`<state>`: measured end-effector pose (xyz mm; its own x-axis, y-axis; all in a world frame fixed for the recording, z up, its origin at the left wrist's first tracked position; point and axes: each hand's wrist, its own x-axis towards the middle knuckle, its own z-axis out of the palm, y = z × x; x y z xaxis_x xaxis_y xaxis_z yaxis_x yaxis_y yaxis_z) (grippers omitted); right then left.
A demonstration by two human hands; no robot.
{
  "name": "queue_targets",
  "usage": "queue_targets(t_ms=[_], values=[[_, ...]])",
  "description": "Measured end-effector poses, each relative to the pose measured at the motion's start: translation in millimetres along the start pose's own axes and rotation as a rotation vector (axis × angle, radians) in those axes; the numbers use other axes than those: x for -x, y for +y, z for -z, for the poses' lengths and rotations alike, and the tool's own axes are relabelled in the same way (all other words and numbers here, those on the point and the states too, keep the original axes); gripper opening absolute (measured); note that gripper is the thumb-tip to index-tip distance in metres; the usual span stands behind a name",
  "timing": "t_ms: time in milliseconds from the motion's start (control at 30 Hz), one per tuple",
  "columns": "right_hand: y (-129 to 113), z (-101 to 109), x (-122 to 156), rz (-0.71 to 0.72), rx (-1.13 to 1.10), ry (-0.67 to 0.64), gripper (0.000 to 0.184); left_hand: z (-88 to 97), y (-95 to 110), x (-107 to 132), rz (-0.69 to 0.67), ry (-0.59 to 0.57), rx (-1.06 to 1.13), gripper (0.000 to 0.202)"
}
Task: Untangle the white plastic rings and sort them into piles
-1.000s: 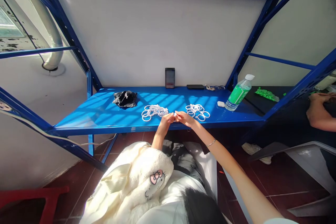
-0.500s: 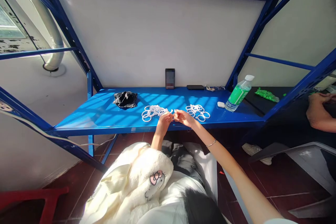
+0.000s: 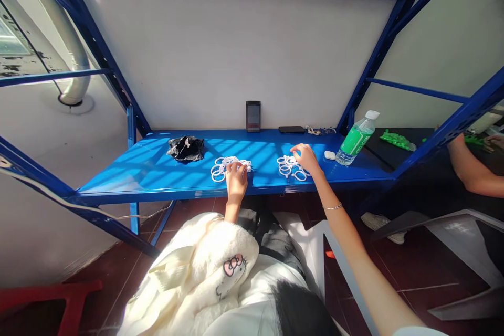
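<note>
Two heaps of white plastic rings lie on the blue shelf (image 3: 157, 173). My left hand (image 3: 236, 178) rests at the right edge of the left heap (image 3: 220, 169), fingers curled down onto a white ring there. My right hand (image 3: 305, 157) reaches over the right heap (image 3: 289, 168), its fingers stretched out and touching the rings on the far side. Both hands are apart, one at each heap.
A crumpled black bag (image 3: 186, 148) lies to the left. A phone (image 3: 253, 115) stands against the wall, with a dark case (image 3: 292, 129), a white earbud case (image 3: 330, 155) and a green-labelled water bottle (image 3: 356, 139) nearby. Another person's arm (image 3: 470, 170) is at the right. Blue frame posts flank the shelf.
My hands were together between the heaps, pinching a ring. They have parted: the left moved down to the left heap, the right reached out to the right heap.
</note>
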<state>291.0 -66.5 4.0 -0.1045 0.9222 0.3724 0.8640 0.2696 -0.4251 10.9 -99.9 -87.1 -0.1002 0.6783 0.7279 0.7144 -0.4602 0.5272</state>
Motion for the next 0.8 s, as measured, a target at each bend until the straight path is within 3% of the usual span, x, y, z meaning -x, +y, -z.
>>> queue_targets(t_ms=[100, 200, 400, 633, 800], values=[[10.3, 22.4, 3.1, -0.077, 0.246, -0.153, 0.022, -2.4, -1.4, 2.0, -0.031, -0.001, -0.078, 0.023], [18.7, 38.1, 6.7, -0.135, 0.281, -0.295, 0.011, -2.9, -0.9, 3.1, -0.042, 0.004, -0.127, 0.025], [21.6, 41.9, 9.5, -0.208, 0.315, -0.524, 0.020, -1.7, -0.5, 2.8, -0.038, -0.021, -0.162, 0.026], [15.3, 28.4, 7.6, -0.257, 0.395, -0.531, 0.025, -1.0, 1.0, 2.8, -0.012, -0.038, -0.143, 0.027], [18.2, 31.3, 8.8, -0.282, 0.407, -0.467, 0.025, -0.2, 2.6, 4.0, 0.031, -0.026, -0.153, 0.028]])
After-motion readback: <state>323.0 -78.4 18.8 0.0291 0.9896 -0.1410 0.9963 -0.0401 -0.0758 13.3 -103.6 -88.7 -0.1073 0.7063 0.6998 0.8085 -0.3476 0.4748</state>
